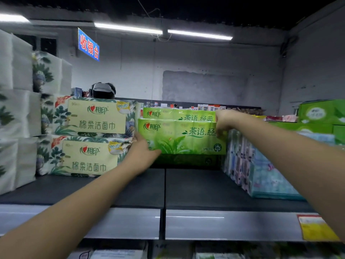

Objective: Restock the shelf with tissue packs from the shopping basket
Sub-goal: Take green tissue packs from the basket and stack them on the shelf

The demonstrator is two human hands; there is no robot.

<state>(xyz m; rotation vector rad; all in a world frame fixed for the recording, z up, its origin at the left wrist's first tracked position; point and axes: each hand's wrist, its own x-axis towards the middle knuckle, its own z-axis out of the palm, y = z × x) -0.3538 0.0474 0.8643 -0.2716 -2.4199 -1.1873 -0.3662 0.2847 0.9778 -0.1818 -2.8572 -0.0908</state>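
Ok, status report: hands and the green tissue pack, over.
Left hand holds green tissue pack at lower left corner. Right hand holds its upper right edge. Floral packs close on left, blue packs on right.

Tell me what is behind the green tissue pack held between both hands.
A second green pack, only its top strip showing above the front pack; its lower part is covered.

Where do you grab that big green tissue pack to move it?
By its two short ends, one hand from each side. The green tissue pack is wide and soft, so one hand would likely let it sag. The left hand holds its lower left corner, the right hand its upper right edge.
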